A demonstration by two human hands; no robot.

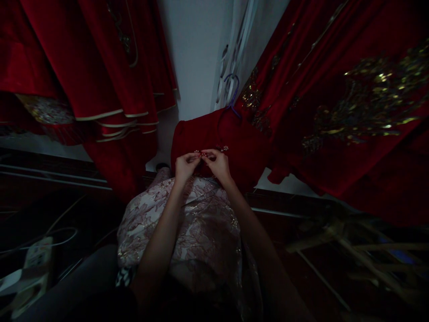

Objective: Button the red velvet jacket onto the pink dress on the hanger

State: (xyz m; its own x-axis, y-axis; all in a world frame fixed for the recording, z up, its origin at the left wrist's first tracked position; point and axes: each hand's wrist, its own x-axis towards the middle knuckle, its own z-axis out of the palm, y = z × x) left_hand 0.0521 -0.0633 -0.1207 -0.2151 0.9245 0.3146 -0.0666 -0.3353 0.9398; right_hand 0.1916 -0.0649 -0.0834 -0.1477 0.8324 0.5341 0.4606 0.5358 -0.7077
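Observation:
A red garment point(246, 150) hangs in front of me on a purple hanger point(230, 96). At its front, my left hand point(186, 167) and my right hand point(218, 164) meet with fingertips pinched, nearly touching each other. Between them are small, shiny ornaments that look like decorative buttons; dim light hides their exact form. Another flower-shaped ornament point(225, 148) shows just above my right hand. Below the hands, pale pink floral brocade cloth point(201, 228) spreads down towards me, passing between my forearms. Where it joins the red garment I cannot tell.
Red garments with pale trim point(117, 94) hang at the left. On the right, another red garment point(301, 174) carries gold sequin work. A power strip point(36, 264) with cables lies at lower left. At lower right stands a blurred wooden frame point(355, 250).

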